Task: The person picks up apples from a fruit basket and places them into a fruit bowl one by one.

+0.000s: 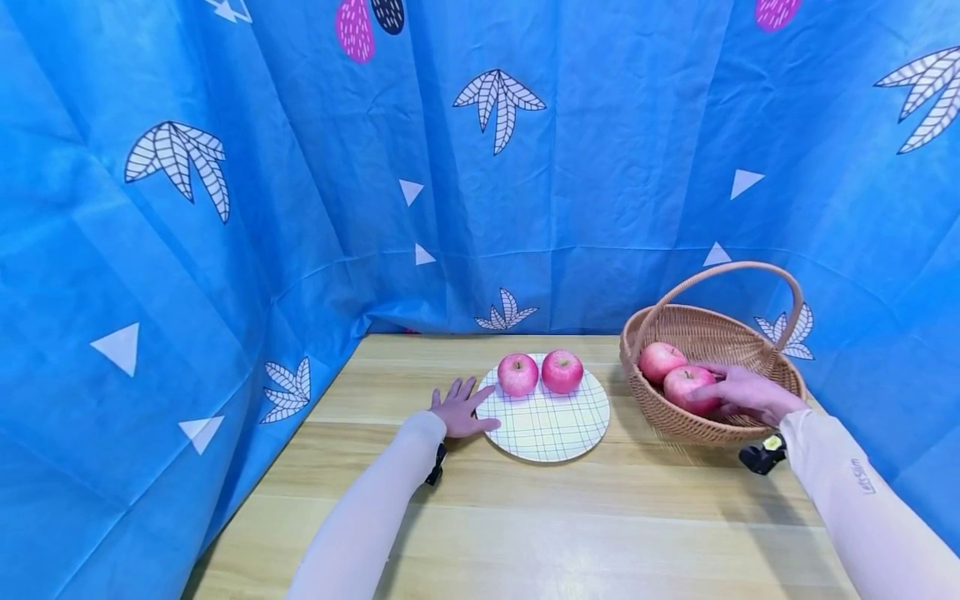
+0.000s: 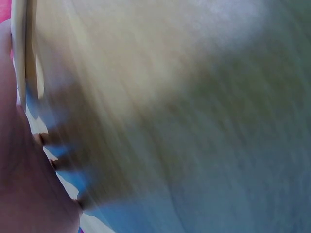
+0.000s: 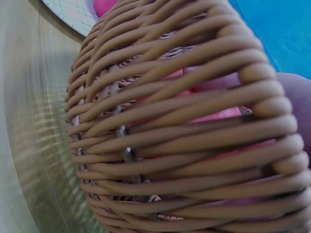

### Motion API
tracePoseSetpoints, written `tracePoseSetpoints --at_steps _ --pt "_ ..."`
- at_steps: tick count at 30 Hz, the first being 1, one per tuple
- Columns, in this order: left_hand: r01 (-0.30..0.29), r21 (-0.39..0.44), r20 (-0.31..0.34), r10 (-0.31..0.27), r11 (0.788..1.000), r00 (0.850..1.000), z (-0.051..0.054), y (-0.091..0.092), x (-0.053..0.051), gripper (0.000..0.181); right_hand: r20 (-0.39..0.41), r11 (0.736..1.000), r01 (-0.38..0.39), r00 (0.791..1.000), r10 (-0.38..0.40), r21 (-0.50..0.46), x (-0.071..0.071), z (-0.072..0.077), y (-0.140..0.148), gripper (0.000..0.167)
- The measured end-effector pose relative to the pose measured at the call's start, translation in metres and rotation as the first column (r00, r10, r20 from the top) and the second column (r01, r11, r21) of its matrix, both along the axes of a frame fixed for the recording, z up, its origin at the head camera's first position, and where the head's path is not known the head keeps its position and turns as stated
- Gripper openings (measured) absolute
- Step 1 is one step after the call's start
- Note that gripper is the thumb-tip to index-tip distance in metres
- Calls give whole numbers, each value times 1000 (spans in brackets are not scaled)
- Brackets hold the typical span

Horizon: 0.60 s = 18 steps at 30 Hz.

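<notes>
Leaf-printed blue curtain (image 1: pixel 615 167) behind and beside a pale wood-grained table (image 1: pixel 525 533).

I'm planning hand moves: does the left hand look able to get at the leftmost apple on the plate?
Probably yes: the left hand lies spread at the left edge of the plate, near the leftmost apple, and nothing visible stands between them.

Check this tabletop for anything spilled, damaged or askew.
Nothing stands out: two round pink-red apples sit on the round white checked plate, two more show in the brown woven basket, and nothing looks spilled or damaged.
</notes>
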<state>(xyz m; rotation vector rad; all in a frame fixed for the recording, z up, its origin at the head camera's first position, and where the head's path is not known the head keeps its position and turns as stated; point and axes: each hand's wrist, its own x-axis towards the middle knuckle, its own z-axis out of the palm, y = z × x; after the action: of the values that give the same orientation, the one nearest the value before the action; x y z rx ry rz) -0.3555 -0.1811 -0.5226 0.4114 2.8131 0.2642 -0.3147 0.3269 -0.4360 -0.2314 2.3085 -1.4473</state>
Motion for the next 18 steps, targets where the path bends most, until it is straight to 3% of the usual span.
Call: tracePoseSetpoints --at_steps 8,15,18 --pt "-2 -2 -17 2 1000 1000 10 3 9 88 -26 1000 9 1000 -10 -2 -4 1 3 88" --pt "1 16 -14 -1 1000 1000 -1 -1 -1 93 -53 1000 25 998 -25 -5 -1 6 1 86" --pt "-7 -4 -10 7 1000 1000 1 1 1 90 -56 1000 29 998 -29 -2 -1 8 1 87"
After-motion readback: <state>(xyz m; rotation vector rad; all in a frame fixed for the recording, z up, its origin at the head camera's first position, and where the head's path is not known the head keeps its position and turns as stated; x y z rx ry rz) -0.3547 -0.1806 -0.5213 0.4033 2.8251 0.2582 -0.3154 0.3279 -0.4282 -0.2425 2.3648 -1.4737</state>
